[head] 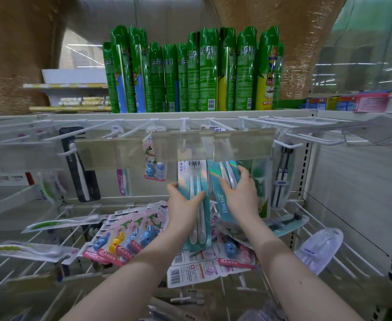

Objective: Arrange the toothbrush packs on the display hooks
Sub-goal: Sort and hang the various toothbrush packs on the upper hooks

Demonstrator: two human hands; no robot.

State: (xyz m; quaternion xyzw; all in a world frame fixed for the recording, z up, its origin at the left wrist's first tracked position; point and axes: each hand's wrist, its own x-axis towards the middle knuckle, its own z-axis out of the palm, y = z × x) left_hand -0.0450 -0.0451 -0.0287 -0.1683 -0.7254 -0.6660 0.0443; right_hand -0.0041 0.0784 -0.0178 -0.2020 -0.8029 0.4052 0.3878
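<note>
The two-brush teal pack [196, 205] is held upright at the centre of the rack, with its upper end hidden behind the clear label holders [243, 143]. It is gripped by the left hand [182, 201]: the thumb is laid across the front of the pack and the fingers are curled round its left edge. Just to the right, the teal "Doctor" pack [224, 206] is held by the right hand [242, 193], with the thumb pressed on the front and the fingers wrapped over the right edge. The two packs are set side by side, close together. Whether either pack is seated on one of the display hooks [313, 138] cannot be told, as the tops are covered. A black pack [82, 167] is hung further left. Pink children's packs [125, 239] are spread over the lower, nearer hooks. Green spray cans [190, 72] are stood on the far top shelf.
</note>
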